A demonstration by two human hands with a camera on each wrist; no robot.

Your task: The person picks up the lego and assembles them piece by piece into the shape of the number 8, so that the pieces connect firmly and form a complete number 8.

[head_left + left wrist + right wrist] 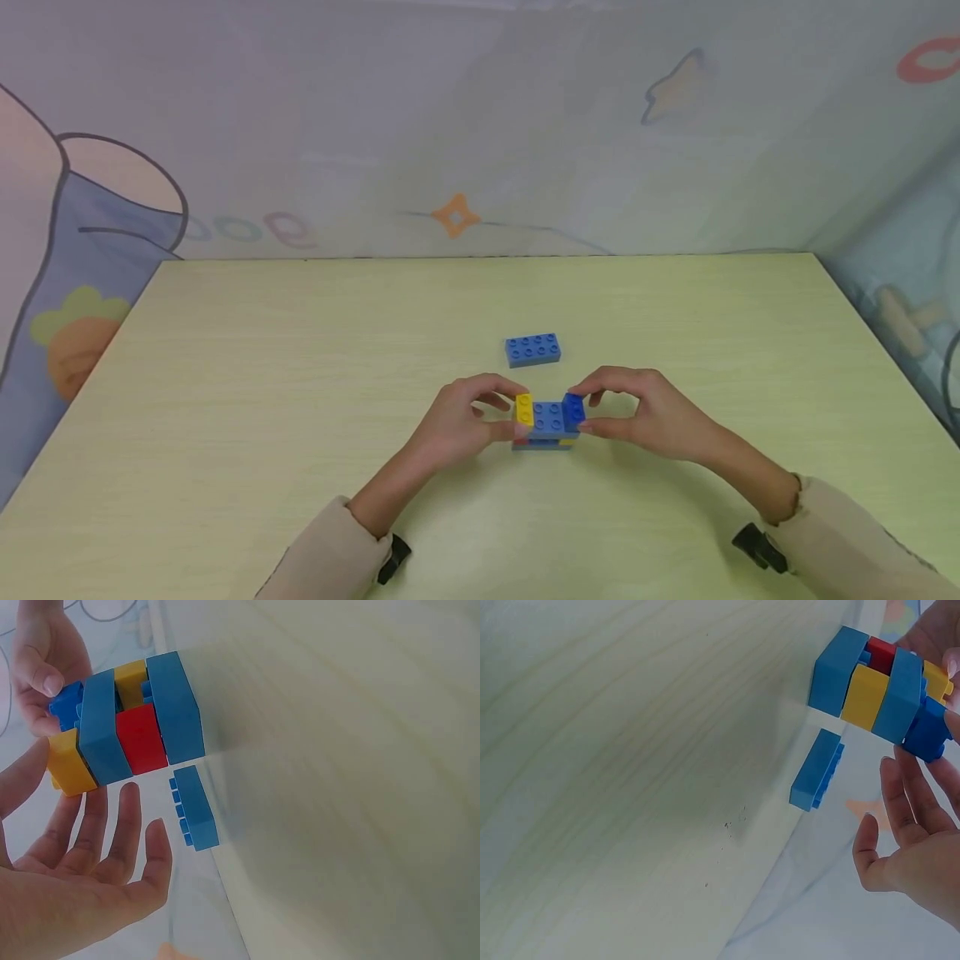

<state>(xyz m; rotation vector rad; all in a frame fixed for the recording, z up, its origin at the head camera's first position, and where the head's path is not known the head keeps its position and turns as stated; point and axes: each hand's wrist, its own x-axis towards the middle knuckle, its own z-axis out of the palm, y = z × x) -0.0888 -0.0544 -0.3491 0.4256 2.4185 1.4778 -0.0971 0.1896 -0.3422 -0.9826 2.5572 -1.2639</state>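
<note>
A small stack of toy building bricks stands on the table, with a lighter blue eight-stud brick (548, 419) as its upper long layer. My left hand (459, 423) pinches a small yellow brick (523, 410) on the left end of that layer, between thumb and index finger. At the right end, the thumb and fingertips of my right hand (660, 414) pinch a dark blue brick (573, 409), which looks slightly askew. Lower down, a red brick (142, 739) and another yellow brick (865, 697) are sandwiched above the bottom blue brick (176, 709).
Behind the stack lies a loose blue eight-stud brick (532, 351), studs up. The pale wooden table (262, 375) ends at a printed cloth backdrop (337, 125). Dark bands (759, 548) show at both sleeve cuffs.
</note>
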